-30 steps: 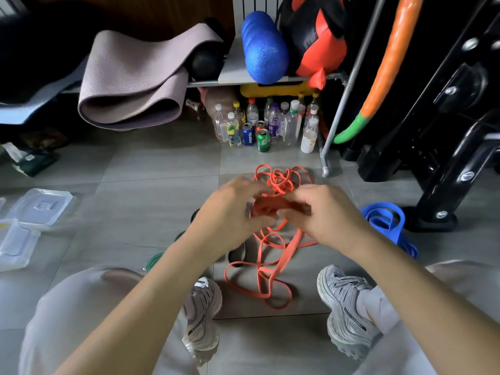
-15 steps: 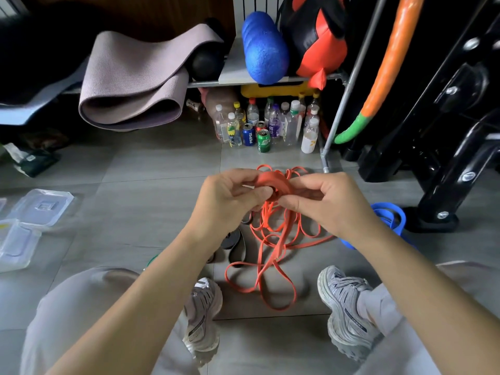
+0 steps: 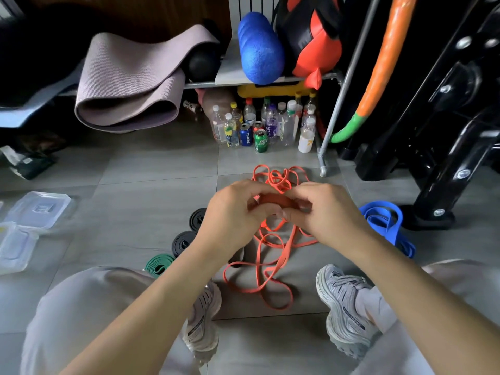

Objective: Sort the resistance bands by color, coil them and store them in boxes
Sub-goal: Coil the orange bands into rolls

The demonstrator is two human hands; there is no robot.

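Together both hands (image 3: 281, 212) pinch the orange band (image 3: 273, 269).

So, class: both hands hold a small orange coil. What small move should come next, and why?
Probably roll one more turn: the left hand and right hand pinch a small orange coil, while most of the band lies loose on the floor.

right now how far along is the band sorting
Done: black coils and a green coil lie rolled on the floor. In hand: the left hand and right hand pinch a small roll of the orange band, most of it loose below. Left: finishing that roll, coiling the blue band, and moving every coil into the clear boxes.
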